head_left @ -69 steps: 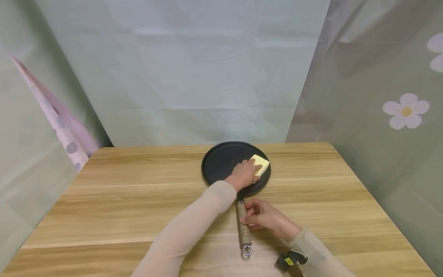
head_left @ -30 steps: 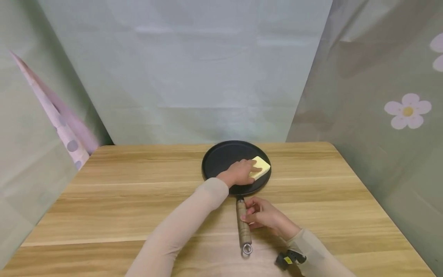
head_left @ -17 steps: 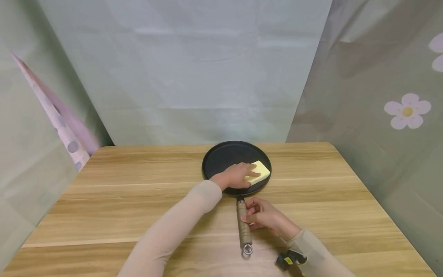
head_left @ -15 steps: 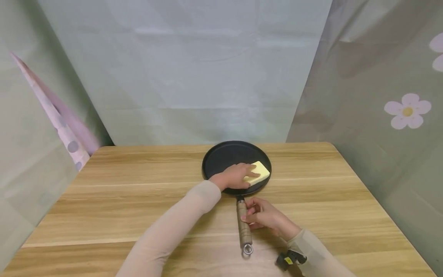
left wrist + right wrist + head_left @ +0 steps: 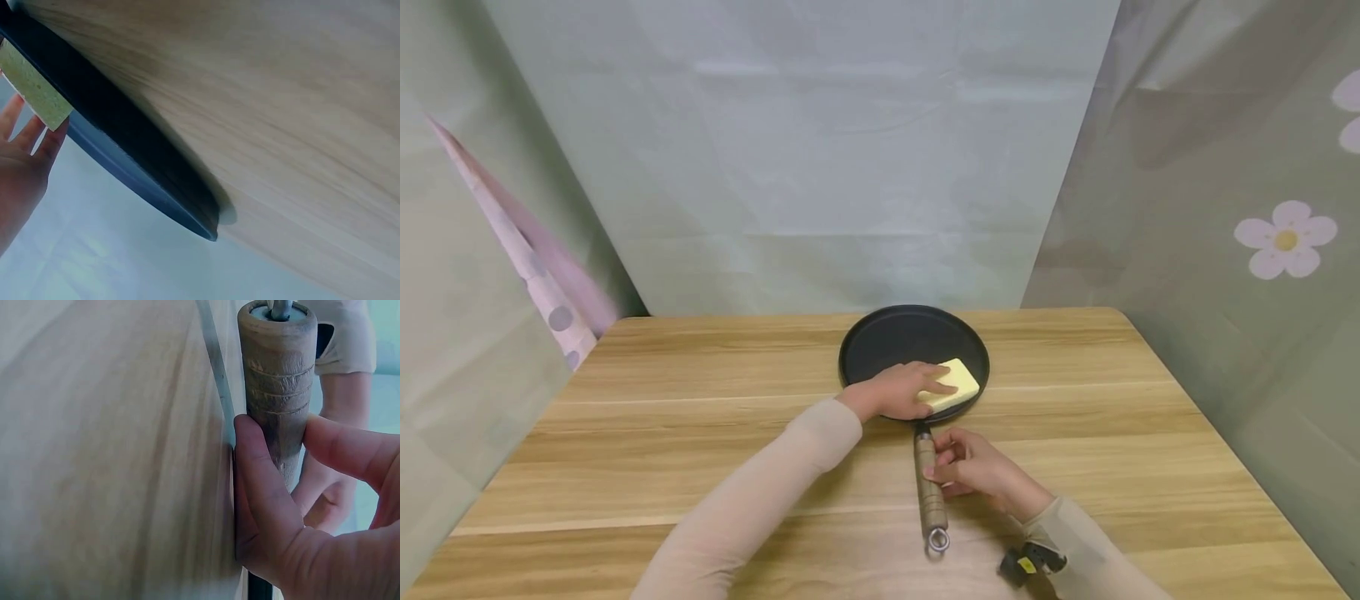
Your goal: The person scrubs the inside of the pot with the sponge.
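Observation:
A black flat round pan point(image 5: 887, 333) lies on the wooden table, its wood-like handle point(image 5: 931, 504) pointing toward me. My left hand point(image 5: 901, 392) holds a pale yellow sponge point(image 5: 964, 386) on the pan's near right part, fingers spread over its top and thumb at its near edge. The left wrist view shows fingertips against the side of the sponge point(image 5: 37, 90), beside the raised pan rim point(image 5: 156, 187). With thumb and fingers my right hand point(image 5: 985, 473) pinches the handle from the right; the right wrist view shows this grip on the handle point(image 5: 279, 369) up close.
The wooden table point(image 5: 700, 375) reaches back to a pale hanging sheet point(image 5: 835, 167). On the right hangs a sheet with a printed flower point(image 5: 1285, 240). A metal ring point(image 5: 937, 540) ends the handle. A black device point(image 5: 1030, 562) is strapped at my right wrist.
My left hand has drawn the sponge toward me and slightly left across the pan, from its right side to its near right part. The right hand stays on the handle.

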`<state>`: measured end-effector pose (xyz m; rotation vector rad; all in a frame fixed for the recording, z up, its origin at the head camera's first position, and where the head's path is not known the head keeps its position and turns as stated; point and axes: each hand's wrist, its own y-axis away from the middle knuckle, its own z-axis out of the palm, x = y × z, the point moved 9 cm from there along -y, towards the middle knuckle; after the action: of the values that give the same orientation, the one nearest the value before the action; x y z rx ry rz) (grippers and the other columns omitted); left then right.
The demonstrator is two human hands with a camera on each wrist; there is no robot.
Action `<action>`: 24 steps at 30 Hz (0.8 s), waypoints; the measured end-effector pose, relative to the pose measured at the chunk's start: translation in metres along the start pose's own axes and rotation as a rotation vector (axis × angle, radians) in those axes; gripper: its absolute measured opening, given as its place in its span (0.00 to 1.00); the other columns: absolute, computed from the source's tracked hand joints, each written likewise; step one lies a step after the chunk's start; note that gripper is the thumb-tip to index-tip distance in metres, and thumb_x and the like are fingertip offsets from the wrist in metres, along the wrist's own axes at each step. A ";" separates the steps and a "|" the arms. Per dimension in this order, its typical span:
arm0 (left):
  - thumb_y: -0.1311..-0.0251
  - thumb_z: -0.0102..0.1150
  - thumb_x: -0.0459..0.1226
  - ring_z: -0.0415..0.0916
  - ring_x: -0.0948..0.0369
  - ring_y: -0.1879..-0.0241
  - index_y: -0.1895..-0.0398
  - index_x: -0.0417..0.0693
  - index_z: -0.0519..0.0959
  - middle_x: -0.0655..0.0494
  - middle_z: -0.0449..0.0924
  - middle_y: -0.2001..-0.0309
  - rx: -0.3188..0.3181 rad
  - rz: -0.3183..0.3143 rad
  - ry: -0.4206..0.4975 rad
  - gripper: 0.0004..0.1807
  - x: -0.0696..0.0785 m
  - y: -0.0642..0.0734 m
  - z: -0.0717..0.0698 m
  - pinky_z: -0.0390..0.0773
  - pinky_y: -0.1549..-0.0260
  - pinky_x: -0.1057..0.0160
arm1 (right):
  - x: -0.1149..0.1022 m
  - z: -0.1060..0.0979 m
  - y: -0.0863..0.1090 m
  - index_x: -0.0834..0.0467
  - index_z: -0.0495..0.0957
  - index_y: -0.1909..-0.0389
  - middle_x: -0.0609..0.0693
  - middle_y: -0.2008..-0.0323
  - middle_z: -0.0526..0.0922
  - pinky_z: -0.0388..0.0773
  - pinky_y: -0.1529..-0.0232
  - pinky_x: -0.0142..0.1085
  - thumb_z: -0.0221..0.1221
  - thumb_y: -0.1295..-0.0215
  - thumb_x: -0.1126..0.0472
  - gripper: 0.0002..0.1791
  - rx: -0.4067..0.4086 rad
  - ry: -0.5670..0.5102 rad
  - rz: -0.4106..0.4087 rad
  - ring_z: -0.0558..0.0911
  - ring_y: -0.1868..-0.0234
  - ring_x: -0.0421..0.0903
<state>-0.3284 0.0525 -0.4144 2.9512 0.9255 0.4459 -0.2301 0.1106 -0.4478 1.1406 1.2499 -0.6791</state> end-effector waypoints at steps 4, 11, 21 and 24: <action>0.35 0.56 0.40 0.52 0.53 0.28 0.32 0.61 0.69 0.56 0.55 0.26 0.016 0.021 0.027 0.27 -0.002 0.007 -0.001 0.56 0.33 0.46 | 0.001 0.000 0.000 0.72 0.66 0.51 0.54 0.66 0.72 0.82 0.62 0.43 0.62 0.44 0.70 0.22 0.002 -0.002 0.002 0.77 0.67 0.46; 0.36 0.58 0.38 0.52 0.53 0.28 0.33 0.61 0.71 0.57 0.56 0.27 0.028 0.040 0.073 0.27 -0.011 0.020 -0.002 0.55 0.33 0.46 | 0.002 0.000 -0.001 0.72 0.66 0.51 0.54 0.66 0.72 0.82 0.64 0.42 0.62 0.44 0.70 0.22 0.011 -0.008 0.003 0.77 0.68 0.46; 0.37 0.58 0.36 0.52 0.51 0.28 0.33 0.58 0.71 0.55 0.57 0.27 0.047 0.050 0.110 0.27 -0.030 0.037 -0.004 0.54 0.35 0.40 | 0.002 0.001 0.000 0.72 0.67 0.50 0.55 0.66 0.73 0.82 0.62 0.44 0.62 0.44 0.70 0.22 0.012 0.008 0.001 0.77 0.67 0.46; 0.37 0.58 0.36 0.53 0.50 0.29 0.33 0.55 0.71 0.52 0.58 0.28 0.065 0.060 0.106 0.27 -0.035 0.040 -0.007 0.55 0.35 0.41 | 0.001 0.000 -0.001 0.72 0.67 0.50 0.55 0.66 0.73 0.82 0.62 0.44 0.62 0.44 0.70 0.22 0.015 0.006 -0.004 0.77 0.67 0.46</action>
<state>-0.3358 -0.0009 -0.4128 3.0479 0.8790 0.5907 -0.2301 0.1103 -0.4494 1.1533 1.2545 -0.6897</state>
